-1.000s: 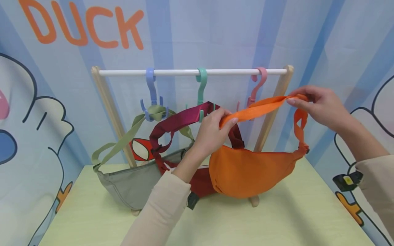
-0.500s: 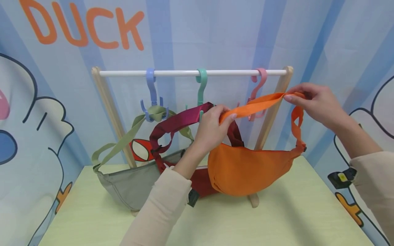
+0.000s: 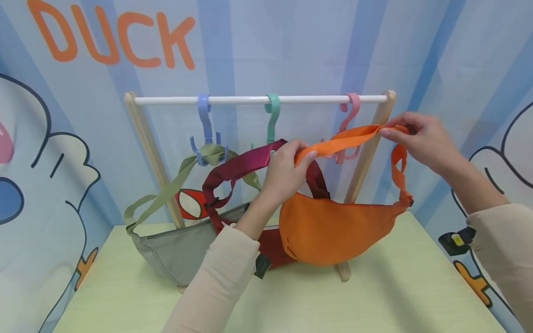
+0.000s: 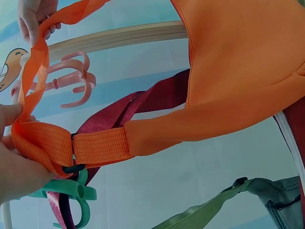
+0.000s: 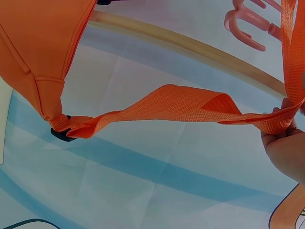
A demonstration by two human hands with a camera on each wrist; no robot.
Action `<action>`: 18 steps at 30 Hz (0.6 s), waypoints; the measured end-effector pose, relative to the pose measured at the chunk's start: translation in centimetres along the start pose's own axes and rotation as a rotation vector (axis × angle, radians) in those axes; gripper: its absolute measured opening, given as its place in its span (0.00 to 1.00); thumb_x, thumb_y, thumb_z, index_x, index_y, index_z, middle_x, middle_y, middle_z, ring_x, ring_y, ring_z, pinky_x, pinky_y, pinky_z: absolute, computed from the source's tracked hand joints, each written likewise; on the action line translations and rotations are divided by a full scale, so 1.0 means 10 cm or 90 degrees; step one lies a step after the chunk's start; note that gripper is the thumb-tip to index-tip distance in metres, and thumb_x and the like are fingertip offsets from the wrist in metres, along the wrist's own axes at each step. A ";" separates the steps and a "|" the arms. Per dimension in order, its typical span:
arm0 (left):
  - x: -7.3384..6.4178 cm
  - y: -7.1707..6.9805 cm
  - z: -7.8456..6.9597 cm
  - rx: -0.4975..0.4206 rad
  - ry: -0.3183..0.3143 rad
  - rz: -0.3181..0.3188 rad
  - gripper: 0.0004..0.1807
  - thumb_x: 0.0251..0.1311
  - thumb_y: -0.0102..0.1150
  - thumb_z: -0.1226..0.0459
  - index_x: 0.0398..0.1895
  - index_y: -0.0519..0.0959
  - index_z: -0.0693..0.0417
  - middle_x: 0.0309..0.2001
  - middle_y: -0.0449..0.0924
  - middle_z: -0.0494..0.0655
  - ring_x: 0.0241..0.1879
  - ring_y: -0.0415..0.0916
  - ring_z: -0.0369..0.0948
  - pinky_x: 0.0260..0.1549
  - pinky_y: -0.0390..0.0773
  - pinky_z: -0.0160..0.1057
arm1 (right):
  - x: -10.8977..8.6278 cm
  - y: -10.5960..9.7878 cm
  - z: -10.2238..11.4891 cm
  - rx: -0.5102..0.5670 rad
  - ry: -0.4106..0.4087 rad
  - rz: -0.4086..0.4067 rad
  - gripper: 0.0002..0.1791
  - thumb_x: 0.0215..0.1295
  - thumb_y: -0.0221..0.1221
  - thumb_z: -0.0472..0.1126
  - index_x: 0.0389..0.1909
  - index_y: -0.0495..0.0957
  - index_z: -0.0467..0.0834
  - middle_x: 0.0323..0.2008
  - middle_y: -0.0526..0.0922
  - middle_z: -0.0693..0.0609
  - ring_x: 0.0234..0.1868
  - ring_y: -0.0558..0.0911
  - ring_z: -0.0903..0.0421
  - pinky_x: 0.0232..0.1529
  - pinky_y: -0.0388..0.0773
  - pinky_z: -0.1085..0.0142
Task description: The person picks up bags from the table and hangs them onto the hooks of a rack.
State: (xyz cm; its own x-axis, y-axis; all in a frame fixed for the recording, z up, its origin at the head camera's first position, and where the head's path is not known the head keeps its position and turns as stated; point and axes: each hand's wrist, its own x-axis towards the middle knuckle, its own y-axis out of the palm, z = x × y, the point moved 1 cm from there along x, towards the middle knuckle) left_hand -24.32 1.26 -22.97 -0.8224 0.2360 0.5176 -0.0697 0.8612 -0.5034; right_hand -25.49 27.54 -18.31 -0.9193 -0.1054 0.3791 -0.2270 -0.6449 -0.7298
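Observation:
An orange shoulder bag (image 3: 339, 231) hangs from its strap (image 3: 354, 138), which both hands hold up in front of the rack's right half. My left hand (image 3: 285, 173) pinches the strap's left part, close to a black buckle (image 4: 74, 168) in the left wrist view. Farther right and a little higher, my right hand (image 3: 420, 138) grips the strap between thumb and fingers. Behind the strap, the pink hook (image 3: 347, 120) hangs from the rail with its lower prongs partly covered. A dark red bag (image 3: 275, 247) hangs by its strap on the green hook (image 3: 272, 115), partly hidden by the left arm and orange bag.
A grey-green bag (image 3: 179, 252) hangs on the blue hook (image 3: 204, 120) at the left. The white rail (image 3: 237, 99) runs between wooden posts (image 3: 370, 148). The rack stands on a pale yellow-green table (image 3: 312, 305) before a striped printed backdrop (image 3: 291, 41).
Both hands and the orange bag have shifted slightly left, the right hand more than the left. The strap now crosses in front of the pink hook's lower part. The other bags have not moved.

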 end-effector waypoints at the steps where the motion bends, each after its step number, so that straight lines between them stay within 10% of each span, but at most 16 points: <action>1: 0.00 0.00 0.00 0.000 0.000 -0.001 0.11 0.64 0.52 0.60 0.41 0.74 0.60 0.31 0.70 0.49 0.29 0.68 0.41 0.26 0.68 0.31 | 0.01 0.01 0.00 0.001 -0.001 0.000 0.23 0.62 0.55 0.53 0.48 0.73 0.38 0.36 0.76 0.44 0.34 0.73 0.48 0.28 0.73 0.72; 18: -0.01 0.00 0.02 -0.005 -0.028 -0.001 0.10 0.64 0.52 0.61 0.40 0.74 0.60 0.28 0.70 0.49 0.27 0.67 0.41 0.24 0.66 0.30 | 0.01 0.07 0.01 -0.001 0.003 -0.010 0.24 0.61 0.55 0.54 0.48 0.74 0.39 0.37 0.76 0.42 0.34 0.72 0.48 0.27 0.73 0.71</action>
State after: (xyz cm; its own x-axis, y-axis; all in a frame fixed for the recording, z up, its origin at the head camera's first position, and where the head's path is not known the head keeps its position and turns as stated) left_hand -24.31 1.19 -23.18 -0.8465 0.2141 0.4874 -0.0672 0.8653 -0.4968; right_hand -25.72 27.02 -18.70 -0.9173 -0.0912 0.3876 -0.2420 -0.6453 -0.7246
